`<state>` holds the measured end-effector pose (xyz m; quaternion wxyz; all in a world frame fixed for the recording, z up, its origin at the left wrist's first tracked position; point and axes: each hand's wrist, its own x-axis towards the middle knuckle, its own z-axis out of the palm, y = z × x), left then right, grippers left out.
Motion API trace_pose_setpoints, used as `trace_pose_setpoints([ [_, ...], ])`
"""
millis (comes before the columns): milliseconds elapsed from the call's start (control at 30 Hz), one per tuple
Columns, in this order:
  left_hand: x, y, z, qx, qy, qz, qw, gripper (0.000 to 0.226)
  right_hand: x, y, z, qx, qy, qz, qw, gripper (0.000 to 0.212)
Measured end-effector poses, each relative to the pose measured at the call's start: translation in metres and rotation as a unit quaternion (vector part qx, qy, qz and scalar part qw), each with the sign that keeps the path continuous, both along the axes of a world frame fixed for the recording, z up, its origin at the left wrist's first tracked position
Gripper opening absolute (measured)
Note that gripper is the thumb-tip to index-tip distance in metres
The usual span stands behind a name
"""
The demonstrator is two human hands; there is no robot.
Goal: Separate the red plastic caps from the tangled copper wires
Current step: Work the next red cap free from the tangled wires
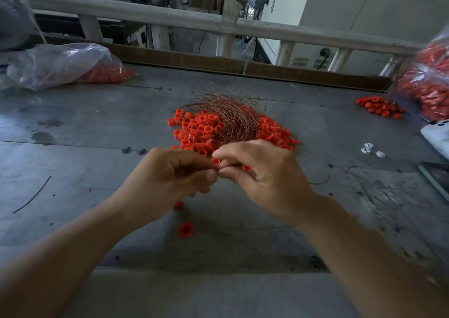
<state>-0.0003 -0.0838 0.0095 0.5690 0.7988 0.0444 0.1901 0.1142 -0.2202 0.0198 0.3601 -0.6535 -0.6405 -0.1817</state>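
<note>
Pinching wire [220, 167], probably: left hand [170, 175], right hand [266, 177], at cap pile [194, 133] edge

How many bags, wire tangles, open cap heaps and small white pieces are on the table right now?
Plastic bags of red caps: 2
Wire tangle amid the caps: 1
Open heaps of red caps: 2
Small white pieces: 3
Total: 8

Grey table [85, 147] bears red caps [194, 128], copper wires [233, 118]
</note>
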Motion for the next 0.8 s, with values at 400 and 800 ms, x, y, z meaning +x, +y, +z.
trace_pose_setpoints([
  [400,0.0,0.003,-0.002,0.01,0.04,-0.021,0.999,0.026,-0.007,-0.002,-0.002,-0.085,0.07,0.064,0.992,0.022],
  [800,-0.001,0.005,0.004,-0.094,-0.035,0.007,0.995,0.023,0.011,-0.011,0.01,0.019,0.02,-0.018,0.999,0.007],
])
